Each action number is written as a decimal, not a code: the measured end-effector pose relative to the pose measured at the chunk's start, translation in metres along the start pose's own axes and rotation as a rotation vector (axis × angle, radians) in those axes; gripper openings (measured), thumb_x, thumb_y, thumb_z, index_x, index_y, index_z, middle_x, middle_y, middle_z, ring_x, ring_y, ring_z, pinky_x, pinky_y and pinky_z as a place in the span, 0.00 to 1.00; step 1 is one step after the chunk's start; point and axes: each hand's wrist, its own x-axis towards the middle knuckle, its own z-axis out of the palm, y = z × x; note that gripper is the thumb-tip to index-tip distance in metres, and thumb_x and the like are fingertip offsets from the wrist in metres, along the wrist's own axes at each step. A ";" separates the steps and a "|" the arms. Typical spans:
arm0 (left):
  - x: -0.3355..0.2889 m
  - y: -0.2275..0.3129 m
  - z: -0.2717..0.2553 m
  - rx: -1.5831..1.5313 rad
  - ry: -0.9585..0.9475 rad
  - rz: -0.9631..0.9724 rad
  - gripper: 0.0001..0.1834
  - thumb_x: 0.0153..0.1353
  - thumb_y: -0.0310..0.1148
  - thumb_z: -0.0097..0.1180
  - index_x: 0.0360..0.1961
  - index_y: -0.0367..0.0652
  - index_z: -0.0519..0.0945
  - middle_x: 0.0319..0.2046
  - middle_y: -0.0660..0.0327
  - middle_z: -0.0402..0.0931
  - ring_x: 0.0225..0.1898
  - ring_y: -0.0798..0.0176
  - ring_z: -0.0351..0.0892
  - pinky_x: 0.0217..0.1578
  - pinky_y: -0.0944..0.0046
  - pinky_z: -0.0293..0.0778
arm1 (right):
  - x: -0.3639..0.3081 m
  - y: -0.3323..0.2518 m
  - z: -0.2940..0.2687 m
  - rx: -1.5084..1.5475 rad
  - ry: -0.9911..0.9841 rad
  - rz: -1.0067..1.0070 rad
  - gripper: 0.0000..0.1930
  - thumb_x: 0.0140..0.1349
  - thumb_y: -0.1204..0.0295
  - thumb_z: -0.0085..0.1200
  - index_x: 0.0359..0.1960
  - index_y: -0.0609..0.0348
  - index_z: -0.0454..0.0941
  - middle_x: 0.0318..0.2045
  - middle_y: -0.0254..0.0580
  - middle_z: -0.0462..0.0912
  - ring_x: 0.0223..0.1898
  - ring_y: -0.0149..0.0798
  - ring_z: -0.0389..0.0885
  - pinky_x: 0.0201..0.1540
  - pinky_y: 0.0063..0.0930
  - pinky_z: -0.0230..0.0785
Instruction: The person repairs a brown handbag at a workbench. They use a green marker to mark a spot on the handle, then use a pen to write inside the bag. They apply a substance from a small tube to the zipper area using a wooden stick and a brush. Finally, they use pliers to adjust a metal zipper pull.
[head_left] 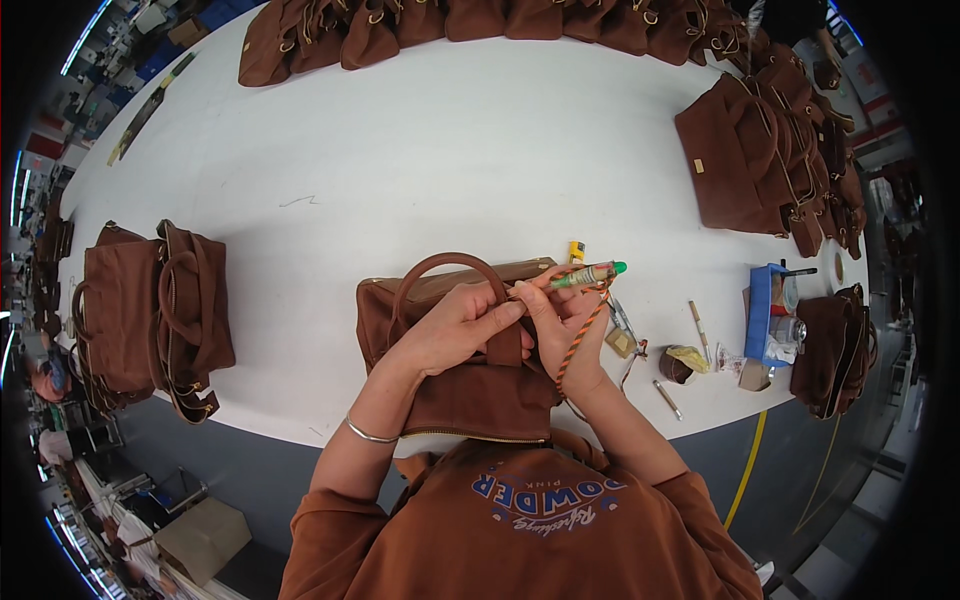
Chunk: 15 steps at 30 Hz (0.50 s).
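Brown handbag [480, 408] on white worktable [400, 150], directly in front of the wearer, one handle [430, 262] raised in an arch.
Left hand [462, 325]: closed about the right-hand leg of the handle, thumb laid across it; the bag body lies under and around the fingers. Right hand [565, 318]: grasping a pen-like tool [598, 273], green-tipped end pointing outward to the right, above the bag's upper right corner; thumb and fingertips meet the left thumb beside the handle, and whatever is pinched there is too small to tell. Orange-and-dark cord [575, 350]: hanging from the tool past the right wrist. Yellow container [576, 251]: just beyond the right hand.
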 end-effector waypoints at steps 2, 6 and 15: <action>0.000 0.001 0.000 0.016 0.006 0.003 0.16 0.73 0.37 0.46 0.52 0.36 0.75 0.37 0.65 0.81 0.35 0.77 0.78 0.31 0.76 0.75 | 0.000 0.001 0.000 0.003 -0.001 0.001 0.09 0.66 0.72 0.57 0.32 0.67 0.80 0.15 0.31 0.75 0.13 0.20 0.68 0.13 0.17 0.56; -0.001 0.003 0.002 0.041 0.017 0.011 0.15 0.73 0.37 0.46 0.51 0.36 0.76 0.35 0.69 0.79 0.31 0.81 0.73 0.26 0.79 0.68 | -0.001 0.001 0.002 0.034 0.002 0.001 0.09 0.66 0.72 0.57 0.32 0.67 0.80 0.15 0.30 0.75 0.13 0.20 0.67 0.13 0.17 0.55; -0.001 0.005 0.004 0.082 0.044 0.023 0.17 0.73 0.42 0.46 0.49 0.38 0.76 0.32 0.73 0.74 0.28 0.83 0.65 0.26 0.79 0.66 | 0.000 0.009 0.000 0.028 0.007 0.016 0.07 0.65 0.73 0.59 0.33 0.67 0.79 0.20 0.32 0.78 0.18 0.20 0.69 0.18 0.17 0.59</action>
